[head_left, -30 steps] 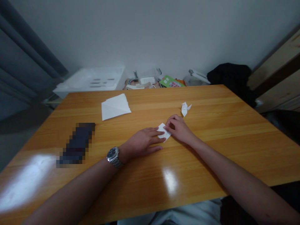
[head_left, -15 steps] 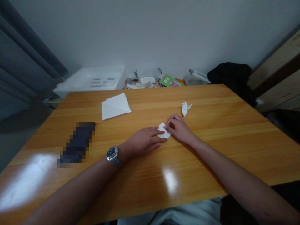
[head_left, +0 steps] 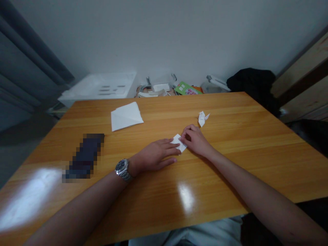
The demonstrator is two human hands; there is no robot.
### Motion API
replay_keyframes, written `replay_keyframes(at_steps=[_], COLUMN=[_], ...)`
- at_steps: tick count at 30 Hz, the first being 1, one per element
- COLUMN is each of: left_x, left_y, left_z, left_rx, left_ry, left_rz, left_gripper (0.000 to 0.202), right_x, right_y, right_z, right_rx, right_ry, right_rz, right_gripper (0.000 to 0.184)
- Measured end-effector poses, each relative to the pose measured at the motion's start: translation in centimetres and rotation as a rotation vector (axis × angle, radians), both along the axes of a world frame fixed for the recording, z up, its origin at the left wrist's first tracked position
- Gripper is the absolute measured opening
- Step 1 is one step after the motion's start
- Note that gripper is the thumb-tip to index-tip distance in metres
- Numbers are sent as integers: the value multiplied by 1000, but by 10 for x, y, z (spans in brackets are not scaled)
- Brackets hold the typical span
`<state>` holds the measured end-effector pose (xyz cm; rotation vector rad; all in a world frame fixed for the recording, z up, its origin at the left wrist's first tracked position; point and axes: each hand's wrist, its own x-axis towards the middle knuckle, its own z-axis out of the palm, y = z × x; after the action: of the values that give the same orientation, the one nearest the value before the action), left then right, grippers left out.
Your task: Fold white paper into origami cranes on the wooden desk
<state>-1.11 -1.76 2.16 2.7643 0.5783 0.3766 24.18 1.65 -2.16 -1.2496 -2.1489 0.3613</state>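
A small folded piece of white paper (head_left: 182,146) lies on the wooden table between my two hands. My left hand (head_left: 160,153), with a metal watch (head_left: 123,169) at its wrist, rests flat with fingers stretched out, some fingertips over the paper's left part. From the other side my right hand (head_left: 196,139) pinches the paper's right edge between thumb and curled fingers. Just beyond the right hand sits a white folded paper figure (head_left: 202,118) with pointed ends.
A stack of white paper (head_left: 126,116) lies at the table's far left. A dark, pixelated flat object (head_left: 85,155) is nearer on the left. Behind the wooden table (head_left: 217,194) stand a white tray-like container (head_left: 102,85), a green booklet (head_left: 187,89) and black cloth (head_left: 252,80).
My left hand has shifted slightly to the left, its lower fingers drawing back over the paper. My right hand keeps its place at the paper's edge.
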Motion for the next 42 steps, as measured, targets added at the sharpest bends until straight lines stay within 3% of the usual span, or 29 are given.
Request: replay_keyframes(at_steps=[10,30,36,42], left_x=[-1,-3,0,2], left_y=[3,1,-1,1], left_z=[-9,4,4,-3], left_rx=[29,-6,-49,9], left_ry=[-20,-21,2,-8], left_rz=[20,-19,82,26], left_gripper=[40,31,48,46], right_x=[0,0,1,0], right_y=[0,0,1,1], right_z=[1,0,1,-1], right_rx=[-16,-9,-11,-21], right_ry=[2,-9,-12,8], right_rz=[1,-5,7,-4], right_gripper=[13,12,13,14])
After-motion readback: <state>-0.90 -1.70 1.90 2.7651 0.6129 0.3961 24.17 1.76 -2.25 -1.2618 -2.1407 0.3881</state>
